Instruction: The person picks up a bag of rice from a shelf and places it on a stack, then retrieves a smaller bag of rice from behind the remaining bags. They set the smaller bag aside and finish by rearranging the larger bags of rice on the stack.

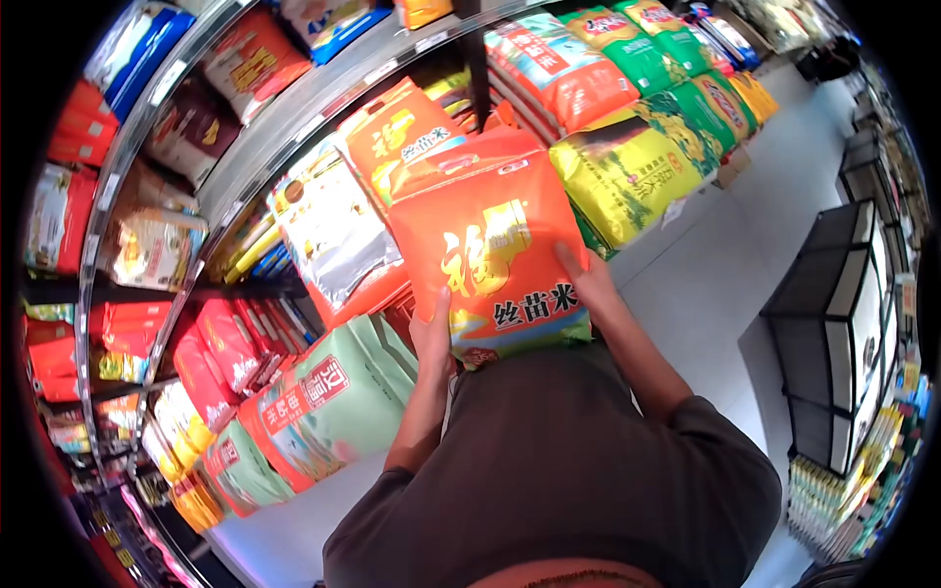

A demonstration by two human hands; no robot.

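A red rice bag (pixel 480 260) is held just in front of the dark shirt (pixel 578 470), its opposite sides clasped by the left grip (pixel 431 328) and right grip (pixel 590 279); a yellow bag (pixel 632 171) is seen beyond, to the right.

You have two hands, left hand (pixel 429 333) and right hand (pixel 591 282), on one red bag (pixel 500 265). Clocked from it: one yellow bag (pixel 635 176), two o'clock; two pale-green bags (pixel 328 402) showing labels, eight; one white bag (pixel 331 230), nine; one orange bag (pixel 394 147), eleven.
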